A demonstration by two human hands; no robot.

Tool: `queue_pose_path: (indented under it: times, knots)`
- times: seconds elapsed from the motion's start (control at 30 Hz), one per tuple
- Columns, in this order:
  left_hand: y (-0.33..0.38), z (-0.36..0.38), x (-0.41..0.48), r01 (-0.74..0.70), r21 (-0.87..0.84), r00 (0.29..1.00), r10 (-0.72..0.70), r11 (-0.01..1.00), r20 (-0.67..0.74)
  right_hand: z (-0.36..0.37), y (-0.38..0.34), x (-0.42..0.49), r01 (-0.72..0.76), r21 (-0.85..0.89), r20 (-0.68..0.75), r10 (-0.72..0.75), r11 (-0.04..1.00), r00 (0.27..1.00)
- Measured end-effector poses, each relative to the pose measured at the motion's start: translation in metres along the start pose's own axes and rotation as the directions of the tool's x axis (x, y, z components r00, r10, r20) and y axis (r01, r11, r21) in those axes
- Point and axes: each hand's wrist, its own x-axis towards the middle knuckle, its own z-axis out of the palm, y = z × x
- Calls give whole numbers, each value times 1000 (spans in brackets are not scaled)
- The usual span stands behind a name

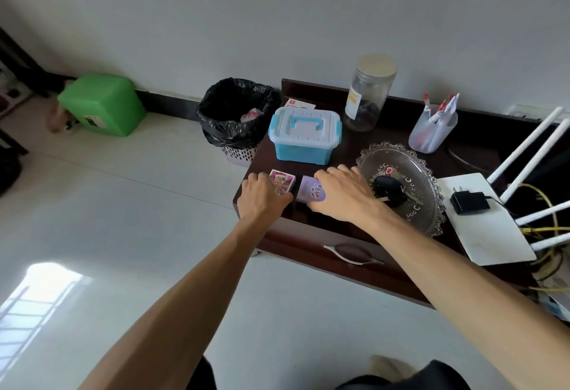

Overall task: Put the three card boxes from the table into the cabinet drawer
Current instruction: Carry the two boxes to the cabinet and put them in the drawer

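Observation:
Two card boxes lie side by side near the front left corner of the dark wooden cabinet top [345, 149]. My left hand [262, 198] is closed around the pink patterned card box [282, 181]. My right hand [342, 193] grips the purple card box [311, 192] from its right side. A third, red and white card box [299, 103] lies flat at the back, behind the blue container. The cabinet drawer [311, 254] under the top is shut, and its metal handle [351, 254] sits below my right forearm.
A blue lidded storage box [305, 135] stands just behind the hands. A glass dish [404, 179] with a dark object, a clear jar [368, 93], a pen cup [431, 130] and a white router [484, 220] fill the right side. A black-lined bin [236, 118] stands left of the cabinet.

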Motion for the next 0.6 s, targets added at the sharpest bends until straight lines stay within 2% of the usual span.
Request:
queue_pose_path:
  times: [0.1, 0.3, 0.47, 0.53, 0.6]
  knots:
    - [4, 6, -1, -5, 7, 1000, 5, 1000, -13, 9, 1, 4, 9, -63, -4, -9, 998, 1000]
    - [9, 8, -1, -13, 21, 1000, 13, 1000, -16, 14, 0, 6, -9, -49, 41, 11, 999, 999]
    - [9, 6, 0, 2, 22, 1000, -2, 1000, 0, 15, -2, 1, 9, -106, 34, -5, 994, 999]
    - [9, 4, -1, 16, -4, 999, -16, 1000, 30, 10, -2, -5, 38, -135, 49, -31, 990, 998]
    - [9, -2, 0, 28, -70, 998, -23, 997, 67, -2, -3, -15, 50, -81, 42, -47, 995, 998]
